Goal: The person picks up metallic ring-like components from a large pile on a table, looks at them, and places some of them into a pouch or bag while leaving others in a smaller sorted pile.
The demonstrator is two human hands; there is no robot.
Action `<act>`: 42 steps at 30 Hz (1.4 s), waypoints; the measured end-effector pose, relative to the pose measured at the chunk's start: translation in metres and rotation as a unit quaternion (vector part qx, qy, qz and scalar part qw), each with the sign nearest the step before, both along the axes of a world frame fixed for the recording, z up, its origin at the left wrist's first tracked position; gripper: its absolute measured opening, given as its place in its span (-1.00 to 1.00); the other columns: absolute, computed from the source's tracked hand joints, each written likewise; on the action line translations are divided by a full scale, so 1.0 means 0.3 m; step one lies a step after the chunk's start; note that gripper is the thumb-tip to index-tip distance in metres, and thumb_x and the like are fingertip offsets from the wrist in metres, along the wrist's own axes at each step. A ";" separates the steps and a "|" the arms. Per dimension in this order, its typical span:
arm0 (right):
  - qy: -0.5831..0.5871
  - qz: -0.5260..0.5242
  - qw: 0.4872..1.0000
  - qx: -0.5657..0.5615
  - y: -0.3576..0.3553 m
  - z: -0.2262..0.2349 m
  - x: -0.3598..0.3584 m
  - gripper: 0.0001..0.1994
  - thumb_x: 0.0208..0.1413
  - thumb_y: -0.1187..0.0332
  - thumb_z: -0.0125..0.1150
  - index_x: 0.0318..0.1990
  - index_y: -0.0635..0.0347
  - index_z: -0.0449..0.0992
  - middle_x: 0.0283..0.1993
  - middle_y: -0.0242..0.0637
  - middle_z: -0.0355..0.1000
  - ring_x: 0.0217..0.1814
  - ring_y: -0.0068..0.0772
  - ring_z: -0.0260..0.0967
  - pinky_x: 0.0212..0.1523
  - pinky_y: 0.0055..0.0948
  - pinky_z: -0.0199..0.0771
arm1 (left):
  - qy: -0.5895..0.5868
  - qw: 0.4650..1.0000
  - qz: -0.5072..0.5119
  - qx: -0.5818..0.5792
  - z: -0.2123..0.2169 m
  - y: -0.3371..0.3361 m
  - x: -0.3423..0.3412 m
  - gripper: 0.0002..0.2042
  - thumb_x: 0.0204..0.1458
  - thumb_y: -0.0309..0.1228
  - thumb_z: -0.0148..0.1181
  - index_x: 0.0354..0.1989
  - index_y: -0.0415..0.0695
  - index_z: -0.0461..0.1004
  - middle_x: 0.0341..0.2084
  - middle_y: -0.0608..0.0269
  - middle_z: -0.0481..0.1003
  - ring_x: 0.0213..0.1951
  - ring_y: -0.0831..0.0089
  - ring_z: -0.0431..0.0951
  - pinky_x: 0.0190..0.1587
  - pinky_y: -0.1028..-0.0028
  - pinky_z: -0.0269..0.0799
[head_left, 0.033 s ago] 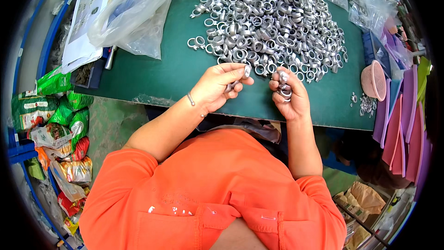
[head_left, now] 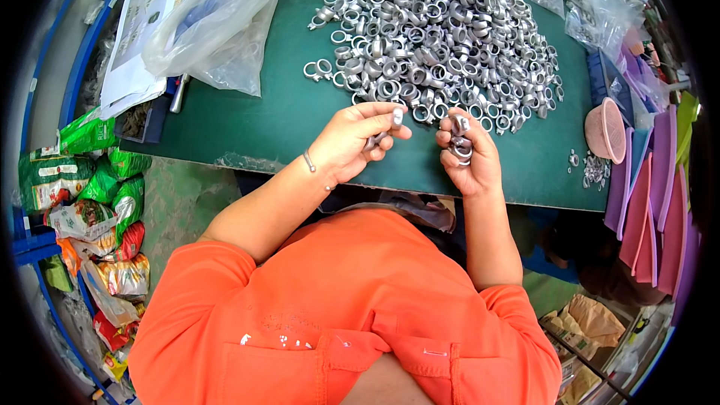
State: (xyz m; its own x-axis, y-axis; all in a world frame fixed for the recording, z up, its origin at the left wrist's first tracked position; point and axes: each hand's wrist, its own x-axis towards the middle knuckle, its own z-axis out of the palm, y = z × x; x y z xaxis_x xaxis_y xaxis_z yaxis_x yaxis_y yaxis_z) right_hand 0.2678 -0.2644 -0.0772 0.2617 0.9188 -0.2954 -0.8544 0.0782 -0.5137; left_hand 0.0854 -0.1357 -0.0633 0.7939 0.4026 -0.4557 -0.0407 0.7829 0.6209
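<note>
Between the thumb and fingers of my left hand (head_left: 352,139) is a grey metal ring (head_left: 397,116), with more grey metal showing under the curled fingers. My right hand (head_left: 480,161), a little to the right, is closed on several metal rings (head_left: 460,148); one sits up at the fingertips, the others lower against the palm. Both hands are over the near edge of the green table (head_left: 300,135). Just beyond them spreads a large heap of like metal rings (head_left: 442,37), each with a small lug. My fingers partly cover the held pieces.
A clear plastic bag (head_left: 225,37) lies over papers (head_left: 135,67) at the left. To the right are a pink basket (head_left: 604,131), a small pile of metal bits (head_left: 596,170), and upright purple and pink trays (head_left: 652,210). Shelving with bright packets (head_left: 90,180) stands at far left.
Both hands stay in nearly the same place. The ring in my left fingers and the one at my right fingertips have turned slightly.
</note>
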 end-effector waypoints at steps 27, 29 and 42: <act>-0.902 -0.046 0.429 -0.016 0.177 -0.010 -0.184 -0.62 -0.10 0.21 0.29 -0.09 0.04 0.42 0.02 -0.25 0.32 0.03 -0.13 0.24 -0.08 -0.08 0.20 | 0.059 0.922 0.040 -0.381 -0.390 -0.092 -0.441 -0.70 0.10 -0.34 -0.04 -0.07 -0.26 0.39 -0.15 -0.09 0.45 -0.09 0.01 0.47 -0.19 0.23 0.49; -0.895 -0.034 0.443 -0.033 0.145 -0.018 -0.207 -0.64 -0.10 0.26 0.28 -0.10 0.03 0.43 0.03 -0.24 0.30 0.03 -0.11 0.23 -0.07 -0.10 0.22 | 0.129 0.908 0.134 -0.376 -0.453 -0.082 -0.379 -0.65 0.13 -0.26 -0.01 0.02 -0.18 0.33 -0.06 -0.02 0.40 0.00 0.10 0.38 0.08 0.14 0.36; -0.737 -0.185 0.642 -0.105 -0.102 -0.040 -0.041 -0.83 0.02 0.58 0.13 -0.20 0.31 0.45 -0.18 -0.18 0.35 -0.18 -0.27 0.33 -0.17 -0.43 0.35 | 0.233 0.907 -0.241 0.256 -0.186 -0.113 -0.297 -0.74 0.08 -0.35 0.17 -0.15 -0.27 0.50 -0.28 0.23 0.53 -0.25 0.44 0.51 -0.17 0.47 0.42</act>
